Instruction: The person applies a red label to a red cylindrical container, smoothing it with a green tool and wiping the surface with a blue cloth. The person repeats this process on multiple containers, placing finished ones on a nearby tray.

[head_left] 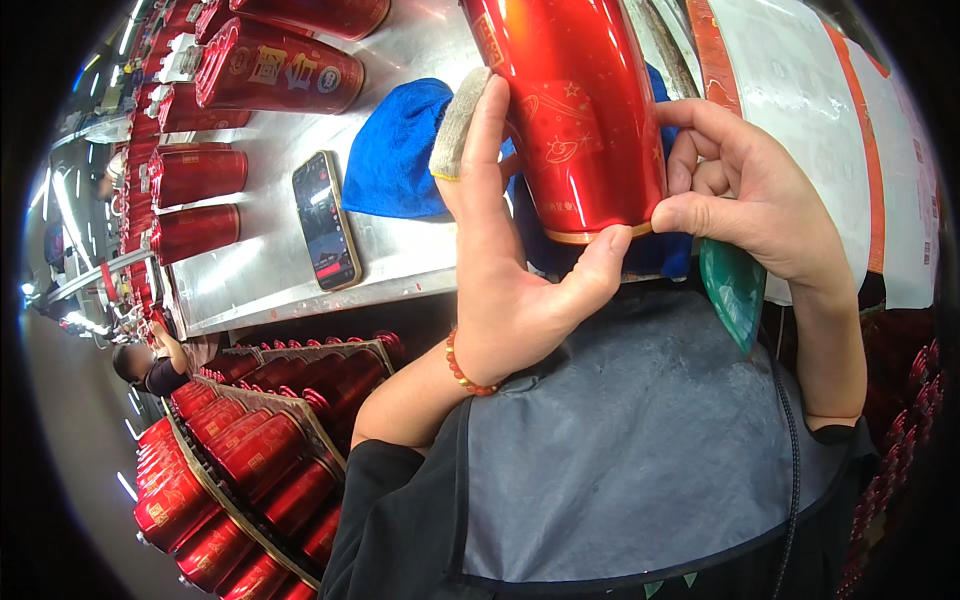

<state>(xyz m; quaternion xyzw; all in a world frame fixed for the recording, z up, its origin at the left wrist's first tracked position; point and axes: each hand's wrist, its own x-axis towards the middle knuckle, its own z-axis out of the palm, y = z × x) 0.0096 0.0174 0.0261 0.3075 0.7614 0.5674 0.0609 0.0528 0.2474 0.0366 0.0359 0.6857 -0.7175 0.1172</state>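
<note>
We grip one red tin canister [580, 110] with left hand [510, 270] and right hand [745, 200]; finished-looking canisters [250, 460] crowd the crates lower left, count remaining unclear.

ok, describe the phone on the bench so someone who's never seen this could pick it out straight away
Start at the long shiny metal bench running up the picture. Left of the crumpled blue cloth on it, and right of the red cylindrical tins lying on their sides, lies the flat black smartphone, screen up and lit. It is the only thin dark rectangle there; everything near it is red, round or soft.
</note>
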